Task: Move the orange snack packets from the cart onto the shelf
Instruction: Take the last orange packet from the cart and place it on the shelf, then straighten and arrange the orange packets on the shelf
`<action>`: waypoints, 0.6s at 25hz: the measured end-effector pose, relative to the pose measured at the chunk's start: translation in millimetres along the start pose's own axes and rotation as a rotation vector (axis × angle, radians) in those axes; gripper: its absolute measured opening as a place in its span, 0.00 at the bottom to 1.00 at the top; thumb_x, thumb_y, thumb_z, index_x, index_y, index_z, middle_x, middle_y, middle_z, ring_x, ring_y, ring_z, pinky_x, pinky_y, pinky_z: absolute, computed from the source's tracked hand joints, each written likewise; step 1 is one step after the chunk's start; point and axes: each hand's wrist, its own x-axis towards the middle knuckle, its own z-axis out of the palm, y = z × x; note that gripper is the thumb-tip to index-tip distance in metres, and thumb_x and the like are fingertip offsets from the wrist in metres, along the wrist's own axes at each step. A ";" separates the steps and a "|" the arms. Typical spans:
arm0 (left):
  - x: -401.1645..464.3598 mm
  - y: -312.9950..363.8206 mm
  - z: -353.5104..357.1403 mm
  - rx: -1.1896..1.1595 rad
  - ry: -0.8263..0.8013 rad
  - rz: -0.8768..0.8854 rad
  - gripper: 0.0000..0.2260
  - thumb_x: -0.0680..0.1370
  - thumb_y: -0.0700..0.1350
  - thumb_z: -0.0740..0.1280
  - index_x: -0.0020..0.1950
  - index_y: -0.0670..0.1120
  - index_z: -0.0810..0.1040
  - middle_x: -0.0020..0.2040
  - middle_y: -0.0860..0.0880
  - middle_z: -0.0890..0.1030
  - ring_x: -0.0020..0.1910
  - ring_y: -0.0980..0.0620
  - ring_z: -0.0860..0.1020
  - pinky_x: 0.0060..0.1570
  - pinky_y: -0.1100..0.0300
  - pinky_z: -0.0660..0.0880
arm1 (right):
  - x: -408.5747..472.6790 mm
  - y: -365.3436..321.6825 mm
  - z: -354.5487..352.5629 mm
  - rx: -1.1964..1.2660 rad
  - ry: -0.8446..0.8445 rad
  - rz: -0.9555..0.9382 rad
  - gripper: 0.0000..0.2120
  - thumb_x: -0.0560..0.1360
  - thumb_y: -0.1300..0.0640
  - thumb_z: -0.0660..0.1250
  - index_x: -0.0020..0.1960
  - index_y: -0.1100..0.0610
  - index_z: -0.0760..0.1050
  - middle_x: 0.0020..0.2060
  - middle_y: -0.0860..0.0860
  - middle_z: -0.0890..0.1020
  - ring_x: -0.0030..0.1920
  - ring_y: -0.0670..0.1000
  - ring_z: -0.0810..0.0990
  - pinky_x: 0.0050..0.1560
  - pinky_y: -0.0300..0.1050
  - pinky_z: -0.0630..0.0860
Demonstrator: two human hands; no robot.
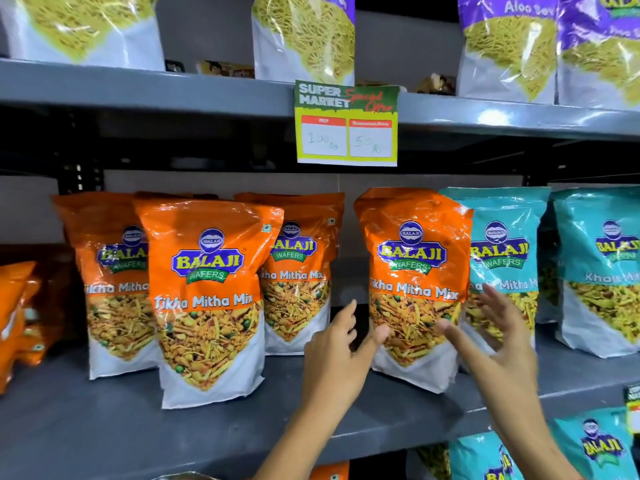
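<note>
Several orange Tikha Mitha Mix packets stand upright on the grey middle shelf (104,420). The rightmost orange packet (412,271) stands near the shelf's front edge, against a teal packet (502,251). My left hand (337,362) is at that orange packet's lower left with fingers spread and the thumb touching its front. At its lower right is my right hand (498,341), fingers spread, just in front of the packet and the teal one. Neither hand grips it. Another orange packet (207,292) stands forward at centre left. The cart is out of view.
Teal Balaji packets (602,265) fill the shelf's right side. Purple-topped sev bags (304,36) line the upper shelf, with a price tag (346,126) hanging from its edge. Smaller orange packs (17,313) lie at far left. More teal packets (588,448) sit on the lower shelf.
</note>
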 end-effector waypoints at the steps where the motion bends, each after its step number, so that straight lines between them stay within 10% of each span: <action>1: -10.0 7.1 -14.5 -0.056 0.065 0.046 0.33 0.72 0.62 0.68 0.74 0.54 0.67 0.69 0.51 0.76 0.63 0.60 0.78 0.50 0.78 0.73 | -5.7 -11.8 2.6 0.036 0.051 -0.049 0.35 0.65 0.41 0.78 0.69 0.40 0.68 0.67 0.43 0.75 0.66 0.46 0.75 0.67 0.51 0.72; 9: -65.9 10.1 -232.2 -0.222 0.745 0.363 0.17 0.76 0.50 0.70 0.64 0.54 0.77 0.61 0.56 0.81 0.58 0.63 0.80 0.50 0.75 0.75 | -106.7 -155.1 131.7 0.681 -0.304 -0.087 0.26 0.69 0.54 0.74 0.64 0.37 0.74 0.64 0.38 0.79 0.66 0.41 0.76 0.63 0.32 0.75; 15: -25.3 -95.1 -307.0 -0.265 0.784 -0.043 0.18 0.79 0.38 0.64 0.69 0.45 0.73 0.68 0.44 0.76 0.67 0.47 0.74 0.67 0.55 0.71 | -160.9 -203.9 287.4 0.579 -0.848 0.299 0.33 0.76 0.63 0.69 0.73 0.42 0.59 0.63 0.30 0.71 0.57 0.25 0.74 0.58 0.23 0.71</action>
